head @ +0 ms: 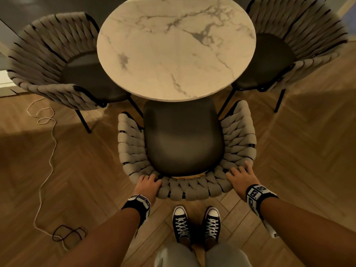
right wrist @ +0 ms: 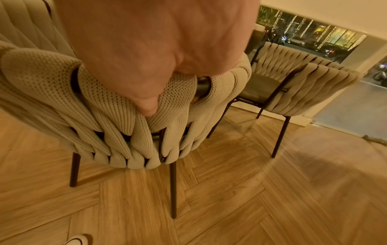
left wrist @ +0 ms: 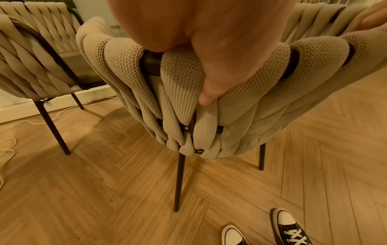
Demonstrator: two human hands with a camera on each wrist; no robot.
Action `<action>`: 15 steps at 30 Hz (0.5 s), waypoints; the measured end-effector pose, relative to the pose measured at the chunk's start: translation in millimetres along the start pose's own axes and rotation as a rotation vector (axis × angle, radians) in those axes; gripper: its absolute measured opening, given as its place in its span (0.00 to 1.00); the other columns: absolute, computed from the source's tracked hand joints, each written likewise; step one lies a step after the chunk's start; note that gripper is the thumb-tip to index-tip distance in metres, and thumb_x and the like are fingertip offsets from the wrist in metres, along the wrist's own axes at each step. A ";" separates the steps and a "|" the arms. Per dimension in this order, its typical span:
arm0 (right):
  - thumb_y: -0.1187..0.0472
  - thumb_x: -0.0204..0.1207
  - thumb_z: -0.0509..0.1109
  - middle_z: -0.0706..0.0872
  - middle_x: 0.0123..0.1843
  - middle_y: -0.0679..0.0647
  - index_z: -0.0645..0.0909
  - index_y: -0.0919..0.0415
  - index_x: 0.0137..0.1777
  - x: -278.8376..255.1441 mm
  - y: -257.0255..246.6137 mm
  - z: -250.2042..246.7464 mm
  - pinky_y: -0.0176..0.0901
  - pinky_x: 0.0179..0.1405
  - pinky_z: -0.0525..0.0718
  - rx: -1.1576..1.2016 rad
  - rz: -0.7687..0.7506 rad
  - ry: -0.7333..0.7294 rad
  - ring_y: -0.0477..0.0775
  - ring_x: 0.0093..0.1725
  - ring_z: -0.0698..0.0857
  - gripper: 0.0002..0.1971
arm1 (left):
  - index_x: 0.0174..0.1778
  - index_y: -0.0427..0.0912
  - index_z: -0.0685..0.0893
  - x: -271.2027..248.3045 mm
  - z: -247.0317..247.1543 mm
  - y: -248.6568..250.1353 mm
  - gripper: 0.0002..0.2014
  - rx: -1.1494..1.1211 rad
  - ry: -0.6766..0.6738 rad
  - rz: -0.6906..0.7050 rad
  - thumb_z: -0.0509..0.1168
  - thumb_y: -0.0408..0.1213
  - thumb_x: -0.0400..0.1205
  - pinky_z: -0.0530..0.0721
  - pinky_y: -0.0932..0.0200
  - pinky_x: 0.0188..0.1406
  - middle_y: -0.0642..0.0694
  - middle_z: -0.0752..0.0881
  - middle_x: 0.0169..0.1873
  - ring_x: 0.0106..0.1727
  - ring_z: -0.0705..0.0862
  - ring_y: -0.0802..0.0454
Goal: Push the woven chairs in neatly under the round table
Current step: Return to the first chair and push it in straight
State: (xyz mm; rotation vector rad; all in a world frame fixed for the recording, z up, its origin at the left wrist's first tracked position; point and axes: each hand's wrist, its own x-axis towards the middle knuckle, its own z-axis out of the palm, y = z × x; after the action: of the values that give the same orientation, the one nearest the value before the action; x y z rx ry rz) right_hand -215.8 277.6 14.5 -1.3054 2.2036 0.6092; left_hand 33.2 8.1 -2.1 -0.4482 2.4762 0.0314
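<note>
Head view: hands (head: pixel 148 183) (head: pixel 239 175) grip chair (head: pixel 183 187); wrist views add thumbs, seemingly pressing weave.

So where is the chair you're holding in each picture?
Head: the held chair is at bottom centre, before the round table.
Left wrist: it fills the centre and upper right.
Right wrist: it fills the left and centre.
Shared landmark: its woven backrest.

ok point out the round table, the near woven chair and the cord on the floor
round table (head: pixel 173 47), head view, marble top
near woven chair (head: pixel 183 139), head view, dark seat
cord (head: pixel 50 151), head view, mid-length on floor
</note>
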 end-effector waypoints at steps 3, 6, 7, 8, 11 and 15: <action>0.59 0.78 0.65 0.69 0.79 0.56 0.64 0.50 0.78 2.6 -2.0 1.7 0.73 0.82 0.42 0.014 0.013 0.037 0.64 0.77 0.68 0.28 | 0.69 0.50 0.75 2.3 -1.2 -1.6 0.24 0.023 0.001 0.001 0.69 0.38 0.77 0.68 0.42 0.75 0.40 0.77 0.68 0.65 0.77 0.37; 0.56 0.78 0.65 0.72 0.78 0.55 0.67 0.46 0.77 1.6 -6.7 4.2 0.72 0.82 0.42 0.038 0.022 0.054 0.62 0.77 0.70 0.26 | 0.72 0.50 0.73 -0.9 2.1 -0.6 0.24 0.032 -0.034 -0.012 0.67 0.37 0.79 0.63 0.40 0.78 0.40 0.73 0.70 0.68 0.74 0.36; 0.55 0.78 0.65 0.72 0.78 0.54 0.67 0.46 0.77 0.7 -8.5 4.8 0.72 0.82 0.41 0.045 0.028 0.056 0.62 0.77 0.70 0.26 | 0.73 0.50 0.74 -1.7 2.6 -0.4 0.23 0.035 -0.041 -0.016 0.66 0.37 0.80 0.62 0.40 0.79 0.39 0.73 0.71 0.69 0.74 0.35; 0.55 0.78 0.66 0.72 0.78 0.54 0.68 0.46 0.76 -0.8 -10.4 4.6 0.72 0.82 0.41 0.049 0.033 0.052 0.62 0.77 0.70 0.26 | 0.73 0.50 0.74 -2.7 2.6 -0.2 0.23 0.034 -0.045 -0.021 0.65 0.37 0.81 0.62 0.40 0.79 0.39 0.72 0.72 0.70 0.73 0.35; 0.56 0.77 0.67 0.72 0.78 0.55 0.68 0.46 0.77 -5.6 -16.1 4.0 0.72 0.82 0.41 0.045 0.041 0.032 0.62 0.78 0.69 0.27 | 0.73 0.51 0.76 -8.0 4.2 0.5 0.21 0.022 -0.042 -0.033 0.63 0.37 0.83 0.61 0.40 0.80 0.40 0.72 0.73 0.71 0.72 0.35; 0.56 0.77 0.65 0.72 0.78 0.57 0.68 0.47 0.77 -14.8 -23.6 10.0 0.73 0.81 0.40 0.057 0.034 0.032 0.63 0.77 0.69 0.27 | 0.75 0.52 0.76 -19.3 11.0 -0.1 0.21 0.009 -0.029 -0.031 0.62 0.38 0.84 0.60 0.41 0.80 0.41 0.71 0.74 0.72 0.72 0.36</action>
State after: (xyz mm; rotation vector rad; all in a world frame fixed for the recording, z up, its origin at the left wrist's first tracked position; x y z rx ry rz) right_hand -186.8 283.1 13.1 -1.2592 2.2567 0.5379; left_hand 54.1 15.4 0.2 -0.4792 2.4395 0.0136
